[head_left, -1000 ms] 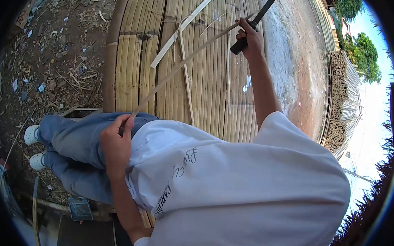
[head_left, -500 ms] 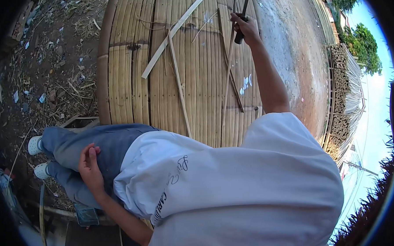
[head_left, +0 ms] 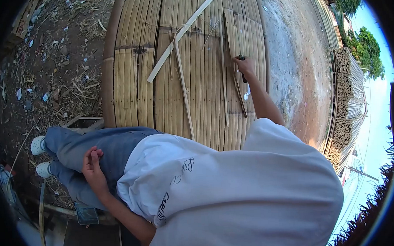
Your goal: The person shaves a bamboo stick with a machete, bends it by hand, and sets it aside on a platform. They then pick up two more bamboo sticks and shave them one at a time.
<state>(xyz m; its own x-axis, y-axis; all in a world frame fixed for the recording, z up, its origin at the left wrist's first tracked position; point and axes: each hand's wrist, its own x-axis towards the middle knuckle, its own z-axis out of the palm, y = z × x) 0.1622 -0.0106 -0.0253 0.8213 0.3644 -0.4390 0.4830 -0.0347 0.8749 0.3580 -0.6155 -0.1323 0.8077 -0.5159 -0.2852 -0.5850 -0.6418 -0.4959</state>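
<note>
My right hand (head_left: 245, 67) is closed round the black handle of a tool (head_left: 244, 78), over the right side of a slatted bamboo platform (head_left: 167, 102). The tool's blade is hard to make out. A dark thin strip (head_left: 240, 94) and a pale narrow strip (head_left: 224, 78) lie beside that hand. Left of them, a wide pale strip (head_left: 182, 32) slants across the slats and meets a thinner strip (head_left: 183, 84). My left hand (head_left: 93, 165) rests over my grey trousers (head_left: 107, 142), its fingers loosely bent and apart, with nothing visible in it.
Littered ground (head_left: 58, 63) borders the platform on the left, with a wooden frame (head_left: 83, 123) near my legs. A pale dirt path (head_left: 291, 66) runs along the right. Farther off stands a large stack of cut poles (head_left: 340, 108).
My right hand has come down the view and nearer my body with the tool. The pale narrow strip beside it now lies straighter. The whole view has shifted slightly; my left hand keeps its pose.
</note>
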